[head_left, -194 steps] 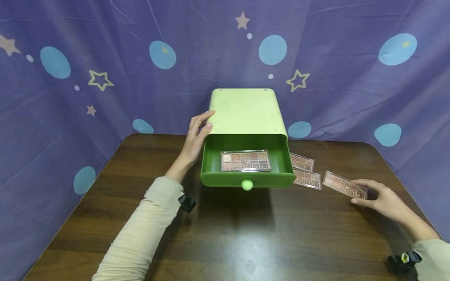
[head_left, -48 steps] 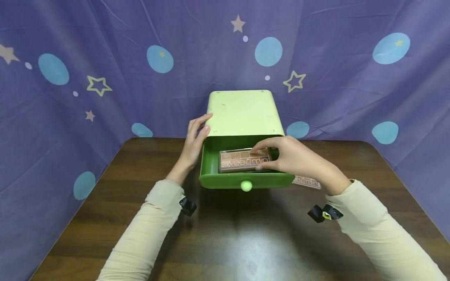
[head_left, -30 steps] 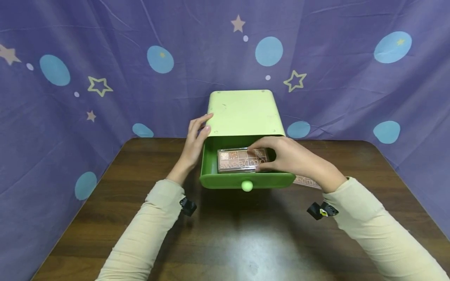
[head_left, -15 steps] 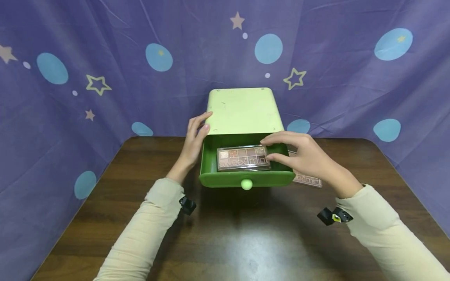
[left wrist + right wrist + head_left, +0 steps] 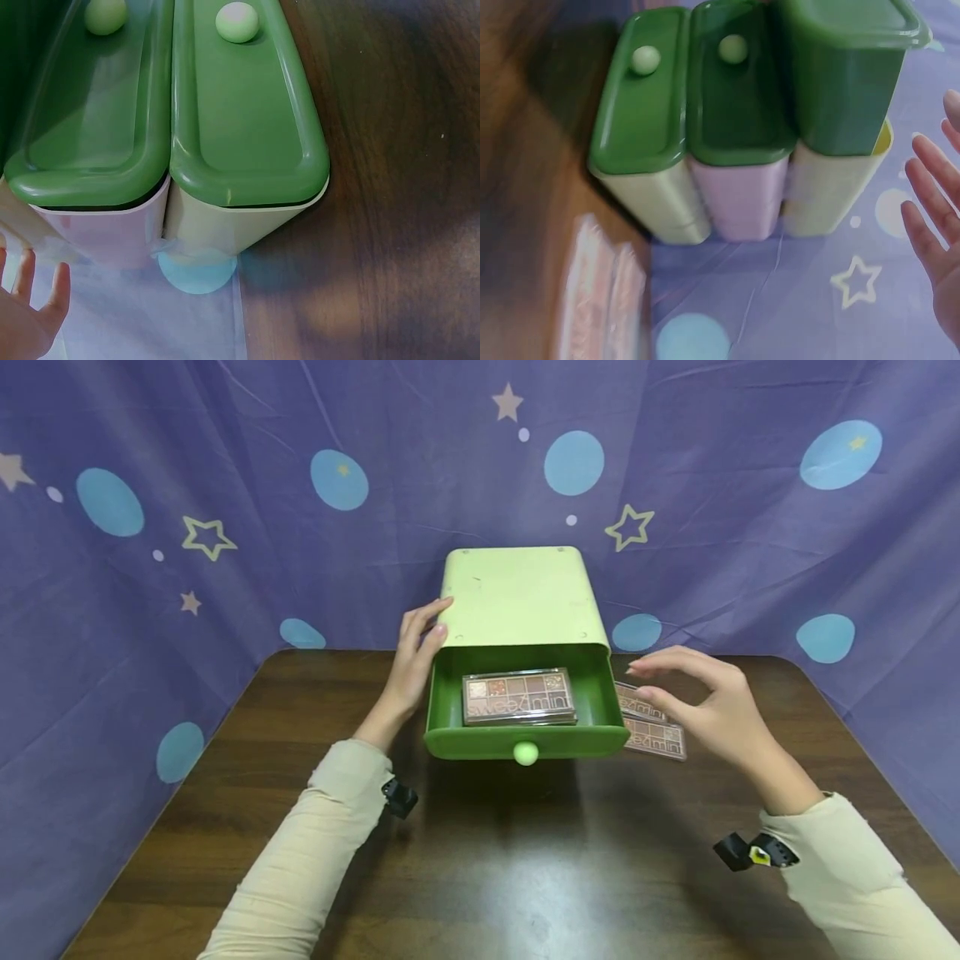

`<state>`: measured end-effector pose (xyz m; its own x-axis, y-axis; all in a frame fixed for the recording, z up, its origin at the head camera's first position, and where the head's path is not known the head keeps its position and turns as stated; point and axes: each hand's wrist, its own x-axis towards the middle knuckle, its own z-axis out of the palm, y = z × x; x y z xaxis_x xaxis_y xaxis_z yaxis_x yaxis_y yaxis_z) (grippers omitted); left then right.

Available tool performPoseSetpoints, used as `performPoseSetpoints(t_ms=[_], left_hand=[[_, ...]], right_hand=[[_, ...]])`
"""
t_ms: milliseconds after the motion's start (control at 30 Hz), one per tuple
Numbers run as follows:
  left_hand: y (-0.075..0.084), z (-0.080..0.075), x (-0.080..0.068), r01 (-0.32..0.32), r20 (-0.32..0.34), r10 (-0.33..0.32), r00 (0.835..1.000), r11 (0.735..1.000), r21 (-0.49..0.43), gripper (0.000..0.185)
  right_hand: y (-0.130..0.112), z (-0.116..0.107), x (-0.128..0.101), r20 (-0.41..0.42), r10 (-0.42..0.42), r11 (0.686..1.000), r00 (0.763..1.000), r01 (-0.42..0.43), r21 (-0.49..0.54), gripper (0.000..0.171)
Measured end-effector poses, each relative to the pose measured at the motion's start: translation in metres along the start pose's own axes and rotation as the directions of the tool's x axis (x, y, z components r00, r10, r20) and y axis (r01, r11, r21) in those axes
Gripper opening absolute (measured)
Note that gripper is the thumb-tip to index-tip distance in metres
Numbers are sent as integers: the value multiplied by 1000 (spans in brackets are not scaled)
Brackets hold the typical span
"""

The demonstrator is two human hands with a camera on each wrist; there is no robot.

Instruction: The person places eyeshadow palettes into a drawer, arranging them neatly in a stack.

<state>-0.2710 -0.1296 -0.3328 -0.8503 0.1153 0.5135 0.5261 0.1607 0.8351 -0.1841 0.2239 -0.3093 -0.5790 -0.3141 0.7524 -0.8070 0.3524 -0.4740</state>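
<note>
My left hand [image 5: 411, 664] rests against the left side of a pale green drawer cabinet [image 5: 521, 593], its fingertips at the top edge. The cabinet's top green drawer [image 5: 468, 743] is pulled out. Inside it lies a clear-lidded eyeshadow palette [image 5: 517, 697], with the edge of another showing under it. My right hand [image 5: 712, 706] is in the air right of the drawer, holding nothing, thumb and fingers apart. Two more palettes lie on the table beside the cabinet, a rear palette [image 5: 639, 702] and a front palette [image 5: 656, 739], partly hidden by the drawer.
The right wrist view shows two closed drawers beneath the pulled-out one: the bottom drawer [image 5: 634, 112] and the middle drawer [image 5: 742, 105], each with a round knob. A purple curtain [image 5: 420, 435] hangs close behind the dark wooden table [image 5: 465, 868].
My right hand brought a palette from the table into the drawer, let go of it on top of the other, and moved out to the right. My left hand stayed on the cabinet.
</note>
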Motion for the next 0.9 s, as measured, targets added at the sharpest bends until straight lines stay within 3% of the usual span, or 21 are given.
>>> performPoseSetpoints(t_ms=[167,300,533,900], left_hand=[[-1,0,0,-7,-4,7,1000,1000,9,49],[-1,0,1,-7,-6,8,1000,1000,11,49],[1,0,-1,3,1,-3,1000,1000,-8,47],[-2,1,0,-17,-6,17,1000,1000,-7,47]], right_hand=[[1,-8,-15,-30,53,998,998,-54,-29,40],[5,-15,-26,-7,126,990,992,-127,-58,39],[34,-18,-54,31,228,968,973,-223,-115,44],[69,-14,-81,149,408,901,901,-371,-224,36]])
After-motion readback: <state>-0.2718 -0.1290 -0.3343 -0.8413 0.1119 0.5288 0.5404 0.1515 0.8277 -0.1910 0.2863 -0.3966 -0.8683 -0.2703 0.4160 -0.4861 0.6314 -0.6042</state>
